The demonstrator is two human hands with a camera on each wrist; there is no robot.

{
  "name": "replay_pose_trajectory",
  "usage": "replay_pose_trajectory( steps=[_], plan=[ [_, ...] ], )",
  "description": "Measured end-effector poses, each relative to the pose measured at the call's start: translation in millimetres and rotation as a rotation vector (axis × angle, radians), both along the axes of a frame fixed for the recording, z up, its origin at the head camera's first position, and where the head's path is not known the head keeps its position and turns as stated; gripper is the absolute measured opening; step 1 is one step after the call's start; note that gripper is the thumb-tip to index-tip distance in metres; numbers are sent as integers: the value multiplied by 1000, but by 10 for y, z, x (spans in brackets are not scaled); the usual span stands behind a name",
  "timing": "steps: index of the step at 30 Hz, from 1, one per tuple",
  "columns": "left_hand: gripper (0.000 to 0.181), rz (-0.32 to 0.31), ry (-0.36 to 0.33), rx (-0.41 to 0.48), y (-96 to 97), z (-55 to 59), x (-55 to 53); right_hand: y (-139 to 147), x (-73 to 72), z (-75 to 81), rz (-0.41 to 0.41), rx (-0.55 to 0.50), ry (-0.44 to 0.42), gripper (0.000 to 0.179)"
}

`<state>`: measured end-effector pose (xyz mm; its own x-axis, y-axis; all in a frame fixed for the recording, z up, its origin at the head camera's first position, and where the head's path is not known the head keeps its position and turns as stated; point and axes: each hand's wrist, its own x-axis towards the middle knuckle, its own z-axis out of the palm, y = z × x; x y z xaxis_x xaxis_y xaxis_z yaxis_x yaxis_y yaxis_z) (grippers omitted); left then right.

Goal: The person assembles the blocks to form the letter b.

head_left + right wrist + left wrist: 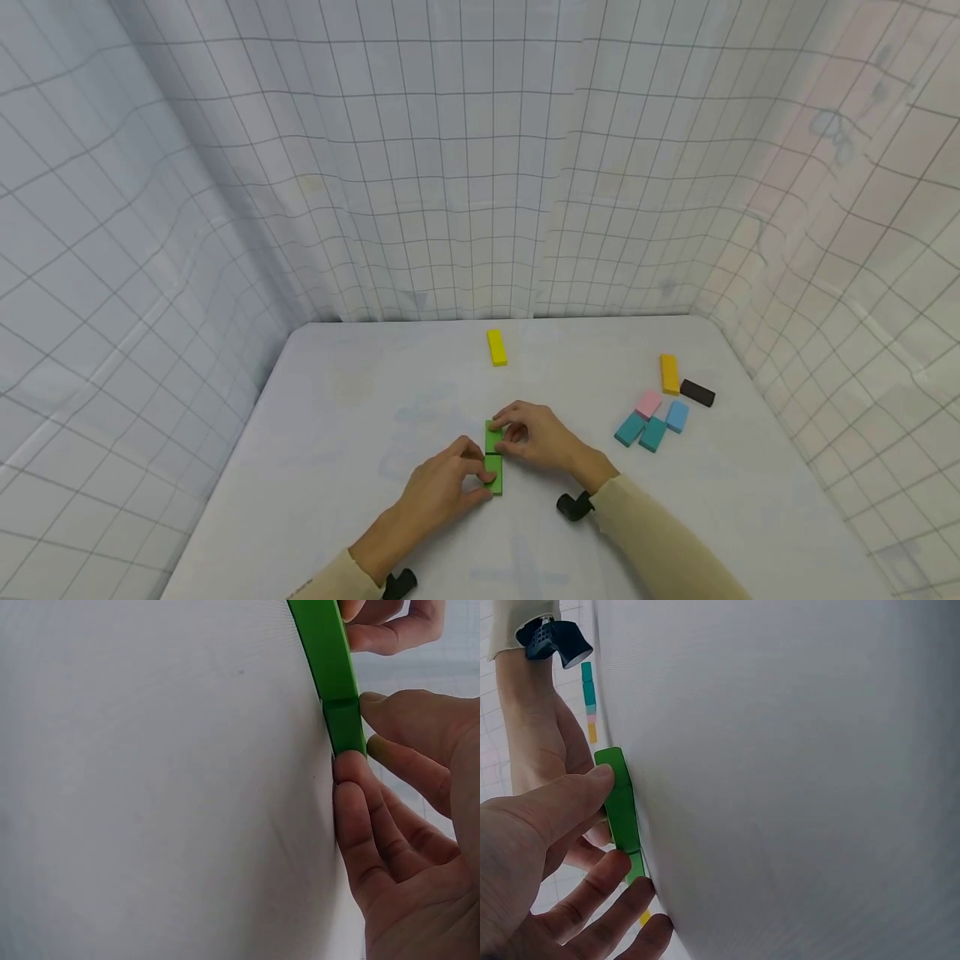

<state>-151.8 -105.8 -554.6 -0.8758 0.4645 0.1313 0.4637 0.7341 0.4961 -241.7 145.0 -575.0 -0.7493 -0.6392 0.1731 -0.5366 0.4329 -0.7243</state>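
Observation:
Two green blocks lie end to end in a line on the white table, their short ends meeting. My left hand [438,487] holds the nearer green block [494,463], thumb at its near end and a fingertip by the far part, as the left wrist view shows. The farther green block [491,439] is between the thumb and fingers of my right hand [546,437]. In the right wrist view the right thumb touches close to the joint, while the fingertips rest at the far end of that farther block.
Beyond the hands lies a yellow block [497,347]. To the right sit an orange block [670,374], a black block [697,393], a pink block [648,404], a blue block [677,417] and two teal blocks [652,434]. White gridded curtains [450,167] surround the table.

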Motion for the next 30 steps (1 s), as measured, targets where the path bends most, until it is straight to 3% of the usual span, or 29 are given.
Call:
replay_pose_trajectory(
  steps=[30],
  plan=[
    [17, 44, -1, 21, 16, -44, 52, -10, 19, 20, 2, 32, -25, 32]
  ],
)
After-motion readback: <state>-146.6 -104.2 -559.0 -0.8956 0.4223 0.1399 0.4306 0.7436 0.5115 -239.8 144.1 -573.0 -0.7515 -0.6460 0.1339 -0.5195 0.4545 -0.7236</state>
